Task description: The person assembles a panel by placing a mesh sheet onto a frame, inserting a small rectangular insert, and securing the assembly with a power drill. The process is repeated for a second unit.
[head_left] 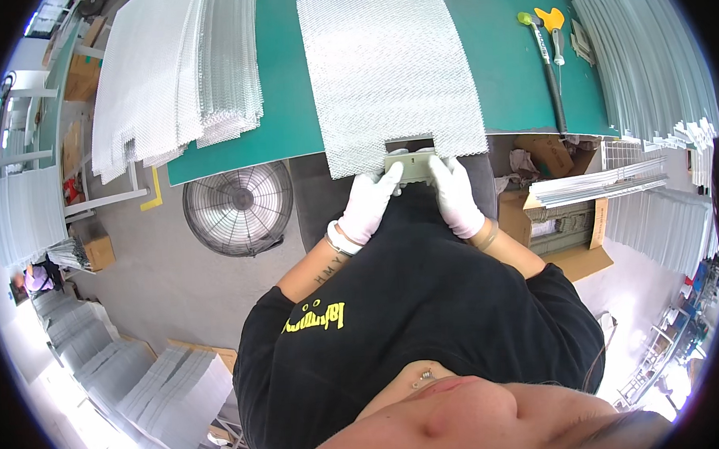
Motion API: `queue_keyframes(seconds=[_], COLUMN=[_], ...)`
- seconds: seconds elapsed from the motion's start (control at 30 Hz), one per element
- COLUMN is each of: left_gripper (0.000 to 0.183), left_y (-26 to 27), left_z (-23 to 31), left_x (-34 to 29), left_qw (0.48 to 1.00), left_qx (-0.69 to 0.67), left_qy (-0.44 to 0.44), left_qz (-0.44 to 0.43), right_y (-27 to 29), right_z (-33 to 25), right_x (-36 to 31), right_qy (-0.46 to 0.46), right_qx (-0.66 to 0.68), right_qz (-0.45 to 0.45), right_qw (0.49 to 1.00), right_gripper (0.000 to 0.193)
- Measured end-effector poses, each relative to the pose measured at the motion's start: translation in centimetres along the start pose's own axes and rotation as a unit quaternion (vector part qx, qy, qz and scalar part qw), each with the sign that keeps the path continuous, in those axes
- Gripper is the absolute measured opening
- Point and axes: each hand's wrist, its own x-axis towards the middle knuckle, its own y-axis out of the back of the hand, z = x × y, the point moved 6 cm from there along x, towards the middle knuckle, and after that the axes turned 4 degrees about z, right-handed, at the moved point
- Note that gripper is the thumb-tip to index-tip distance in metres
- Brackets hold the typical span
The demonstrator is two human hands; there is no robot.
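A silvery metal mesh sheet [393, 66] lies on the green tabletop [277, 84], its notched near end reaching past the table's edge. At that notch a small grey-green flat plate [415, 167] is held level between my two white-gloved hands. My left hand [368, 202] pinches its left end with the thumb on top. On the opposite end, my right hand [456, 194] grips in the same way. The fingers underneath the plate are mostly hidden. Whether the plate touches the mesh, I cannot tell.
Stacked mesh sheets [157, 81] lie at the table's left, with another tall stack [649, 59] at the right. A black-handled hammer [547, 72] and a screwdriver [559, 46] rest near the right stack. A round floor fan [240, 206] and an open cardboard box [564, 231] flank me.
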Motion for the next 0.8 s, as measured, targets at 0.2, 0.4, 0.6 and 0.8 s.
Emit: queue_keyframes(seconds=[0.2,0.4,0.6,0.8], left_gripper=[0.046,0.048,0.058,0.051], left_y=[1.2,0.1,0.0,-4.5], left_z=[-1.3,-1.5,1.3,15.1], left_x=[0.8,0.4,-1.9,1.3], left_qw=[0.998,0.993,0.95,0.769], left_qx=[0.035,-0.104,0.202,0.552], left_qy=[0.032,0.033,-0.019,-0.217], left_qz=[-0.03,-0.05,-0.238,-0.24], right_y=[1.0,2.2,0.9,-2.3], right_z=[-0.8,1.1,-1.0,0.8], right_x=[-0.2,0.7,-0.4,-0.6], right_qy=[-0.019,-0.051,-0.027,-0.017], right_qx=[0.096,0.158,-0.028,0.018], right_qz=[0.051,0.027,-0.111,-0.228], right_qw=[0.994,0.986,0.993,0.973], right_gripper=[0.034,0.035,0.05,0.043])
